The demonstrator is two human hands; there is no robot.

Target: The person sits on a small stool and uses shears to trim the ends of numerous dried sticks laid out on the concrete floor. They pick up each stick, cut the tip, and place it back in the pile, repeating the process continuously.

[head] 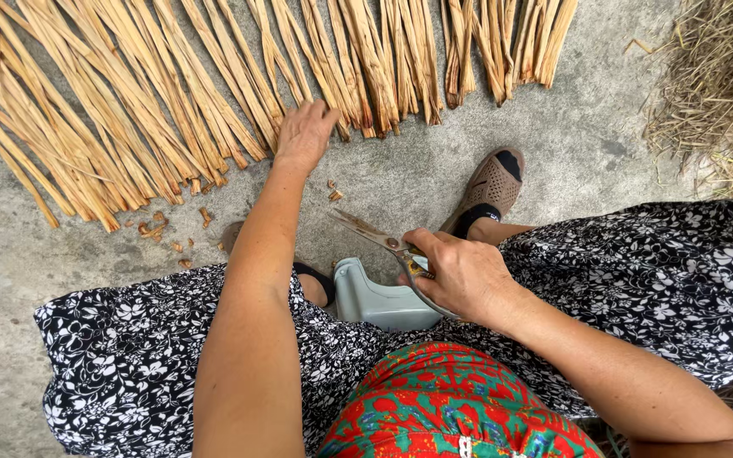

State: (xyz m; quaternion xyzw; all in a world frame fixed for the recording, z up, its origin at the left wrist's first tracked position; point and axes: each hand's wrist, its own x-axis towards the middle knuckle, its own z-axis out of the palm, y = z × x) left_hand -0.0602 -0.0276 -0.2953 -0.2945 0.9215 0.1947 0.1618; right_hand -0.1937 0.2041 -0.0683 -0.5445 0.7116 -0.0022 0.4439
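Note:
My left hand reaches forward and rests on the near ends of a row of dried tan plant strips spread over the concrete floor; whether it grips a strip I cannot tell. My right hand is closed around the handles of metal scissors, whose blades point left and sit slightly apart, above my lap. I sit on a low pale blue stool, wearing a black and white flowered skirt.
Small cut-off bits lie on the concrete below the strips. A heap of loose dry straw fills the upper right corner. My right foot in a brown sandal is planted just beyond the stool.

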